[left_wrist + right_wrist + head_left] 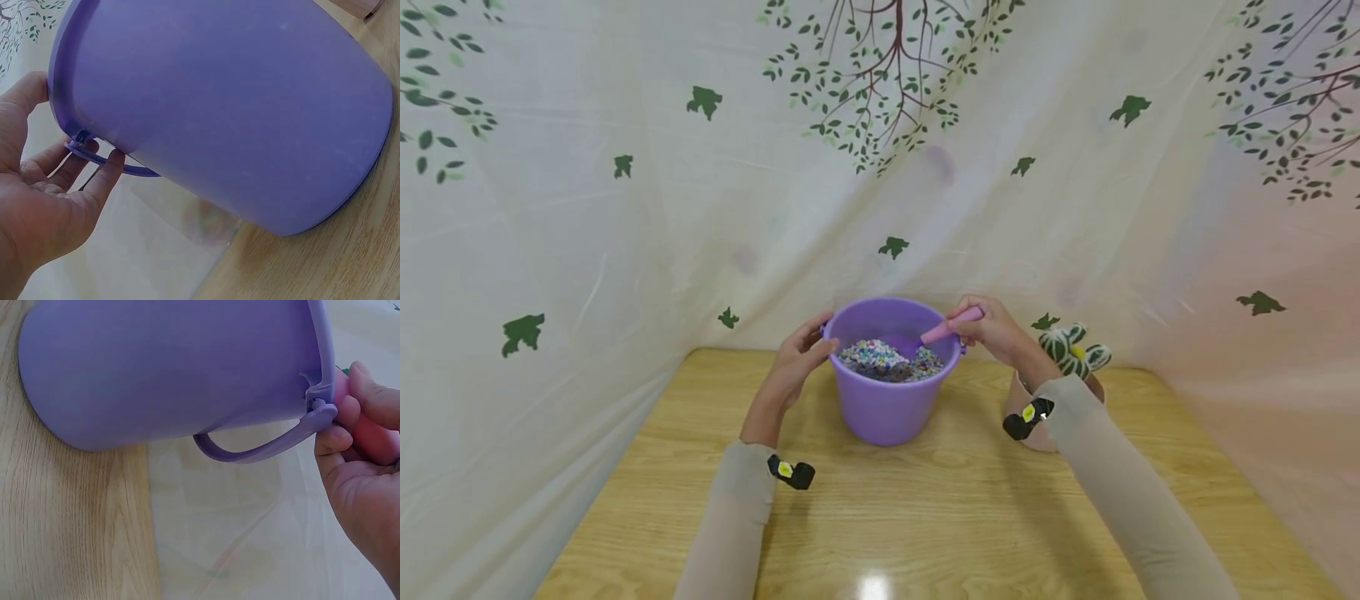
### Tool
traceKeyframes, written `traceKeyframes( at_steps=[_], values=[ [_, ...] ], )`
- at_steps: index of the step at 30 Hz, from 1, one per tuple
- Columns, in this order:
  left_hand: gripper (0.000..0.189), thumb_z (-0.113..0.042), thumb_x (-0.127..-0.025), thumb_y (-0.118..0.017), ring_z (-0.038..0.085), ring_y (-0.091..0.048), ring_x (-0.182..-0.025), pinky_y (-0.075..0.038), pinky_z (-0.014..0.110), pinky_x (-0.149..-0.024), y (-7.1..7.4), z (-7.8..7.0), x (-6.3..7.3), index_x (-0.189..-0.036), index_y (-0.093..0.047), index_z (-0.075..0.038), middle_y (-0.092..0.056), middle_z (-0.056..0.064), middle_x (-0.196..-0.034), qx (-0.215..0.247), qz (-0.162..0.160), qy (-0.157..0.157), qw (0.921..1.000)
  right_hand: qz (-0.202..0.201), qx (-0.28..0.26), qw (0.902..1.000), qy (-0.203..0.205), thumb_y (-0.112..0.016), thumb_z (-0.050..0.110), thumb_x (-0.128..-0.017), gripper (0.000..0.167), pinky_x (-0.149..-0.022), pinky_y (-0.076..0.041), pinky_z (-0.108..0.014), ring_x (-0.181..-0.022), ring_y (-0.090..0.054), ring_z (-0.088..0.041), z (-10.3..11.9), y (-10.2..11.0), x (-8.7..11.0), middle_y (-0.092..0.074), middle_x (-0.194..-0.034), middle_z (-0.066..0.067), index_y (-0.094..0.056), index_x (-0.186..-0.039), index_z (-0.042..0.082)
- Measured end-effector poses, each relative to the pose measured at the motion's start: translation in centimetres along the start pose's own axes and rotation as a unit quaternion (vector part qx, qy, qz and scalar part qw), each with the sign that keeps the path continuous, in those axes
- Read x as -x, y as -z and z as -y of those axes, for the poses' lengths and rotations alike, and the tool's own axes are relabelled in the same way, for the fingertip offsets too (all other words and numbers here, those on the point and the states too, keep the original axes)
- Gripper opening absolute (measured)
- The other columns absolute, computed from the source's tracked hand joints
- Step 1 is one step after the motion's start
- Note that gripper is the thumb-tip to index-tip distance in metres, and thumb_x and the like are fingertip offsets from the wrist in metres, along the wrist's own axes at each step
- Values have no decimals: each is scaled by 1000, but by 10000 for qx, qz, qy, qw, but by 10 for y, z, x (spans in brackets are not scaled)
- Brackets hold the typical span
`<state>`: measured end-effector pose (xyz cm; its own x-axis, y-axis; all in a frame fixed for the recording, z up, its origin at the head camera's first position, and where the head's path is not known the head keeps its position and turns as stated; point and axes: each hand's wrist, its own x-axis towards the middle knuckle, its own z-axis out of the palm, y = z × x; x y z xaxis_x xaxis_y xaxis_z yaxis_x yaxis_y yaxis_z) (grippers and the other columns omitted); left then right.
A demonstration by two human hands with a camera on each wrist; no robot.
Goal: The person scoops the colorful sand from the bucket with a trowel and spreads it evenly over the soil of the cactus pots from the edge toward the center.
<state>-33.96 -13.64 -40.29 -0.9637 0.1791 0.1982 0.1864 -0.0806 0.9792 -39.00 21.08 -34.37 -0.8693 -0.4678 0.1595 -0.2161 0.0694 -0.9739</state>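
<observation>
A purple bucket (887, 408) stands upright on the table, holding small multicoloured pellets (874, 355) with a darker patch among them. My left hand (792, 360) grips the bucket's left rim, thumb over the edge and fingers outside. In the left wrist view those fingers are by the lowered bucket handle (134, 169). At the right rim, my right hand (992, 329) holds a small shovel by its pink handle (942, 330), which slants down into the bucket. The shovel's blade cannot be made out among the pellets. The right wrist view shows the fingers close against the handle's pivot (320, 411).
To the right, partly behind the right forearm, stands a pinkish pot (1021, 400) with a green-and-white knitted-looking plant (1075, 354). The wooden table (880, 508) ends at a pale leaf-printed curtain (820, 208) close behind the bucket.
</observation>
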Motion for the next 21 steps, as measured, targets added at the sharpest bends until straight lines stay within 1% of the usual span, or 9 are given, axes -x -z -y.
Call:
traceKeyframes(
  at_steps=[4,8,12,16,21],
  values=[
    [64,-17,-100,-64,32,-36,-151,-41,42,-120,0,0,0,-158,-37,-11,-33,15,-164,55,8,-7,10000,48,-224,9997,13,-60,-2,-96,10,-54,-44,-19,-61,-60,-13,0,-2,1,-79,-92,-8,-59,-93,6],
    [63,-16,-101,-64,31,-37,-150,-41,41,-120,0,2,-1,-158,-37,-11,-34,15,-164,66,1,-16,10000,-46,-269,9996,71,-61,-3,-96,9,-56,-42,-20,-58,-51,-12,0,-4,2,-80,-90,-7,-60,-93,5],
    [61,-13,-101,-62,31,-40,-148,-42,38,-118,1,4,-2,-157,-38,-10,-37,15,-162,119,-25,-81,9999,-364,-196,9991,53,-63,-4,-94,11,-55,-43,-20,-59,-50,-11,4,-6,3,-79,-81,0,-62,-94,7],
    [61,-12,-100,-63,29,-41,-146,-45,34,-116,1,6,-4,-156,-40,-9,-40,15,-160,187,-46,-116,9997,-594,-146,9981,42,-65,-3,-93,11,-55,-45,-20,-60,-52,-10,10,-9,3,-73,-74,3,-64,-94,9],
    [61,-11,-100,-63,28,-41,-146,-46,33,-115,0,6,-4,-156,-40,-9,-41,15,-159,234,-51,-93,9997,-639,-193,9977,106,-67,-1,-93,10,-57,-45,-22,-61,-51,-11,21,-12,7,-76,-80,3,-65,-92,9]
  ],
)
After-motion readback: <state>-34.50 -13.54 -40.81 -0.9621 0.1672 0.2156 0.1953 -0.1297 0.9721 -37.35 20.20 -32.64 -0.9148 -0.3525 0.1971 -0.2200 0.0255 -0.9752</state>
